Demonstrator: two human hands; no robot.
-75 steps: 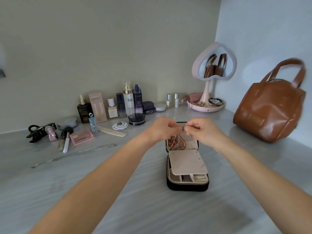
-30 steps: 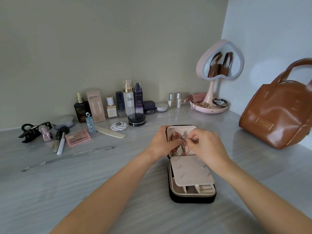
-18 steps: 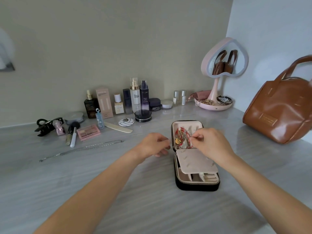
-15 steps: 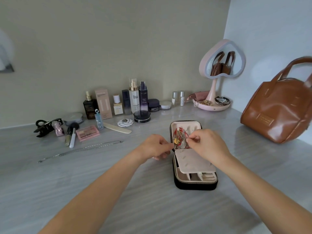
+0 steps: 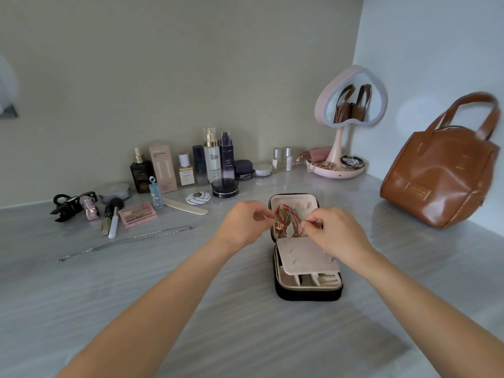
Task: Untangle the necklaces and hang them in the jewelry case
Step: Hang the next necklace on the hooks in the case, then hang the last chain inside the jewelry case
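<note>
A small black jewelry case [image 5: 305, 293] with a cream lining stands open on the grey counter, its lid propped upright. Red and silver necklaces [image 5: 287, 221] hang tangled in the lid, with a gold pendant at their lower left. My left hand [image 5: 244, 225] is at the lid's left edge, fingers curled, pinching at the tangle. My right hand [image 5: 334, 231] pinches a chain at the tangle's lower right. A cream flap [image 5: 305, 257] lies over the case's bottom half. A long silver chain [image 5: 125, 242] lies stretched out on the counter to the left.
Cosmetic bottles and jars [image 5: 210, 165] line the back wall. A hair claw [image 5: 68, 205], brushes and a pink palette [image 5: 137, 214] lie at the left. A pink heart mirror [image 5: 350, 105] with a trinket dish stands back right, a brown leather handbag [image 5: 441, 184] at far right.
My hands came down from above the case to its lid with the necklaces. The left hand drew back briefly and has returned to the tangle; the right stayed on the chain.
</note>
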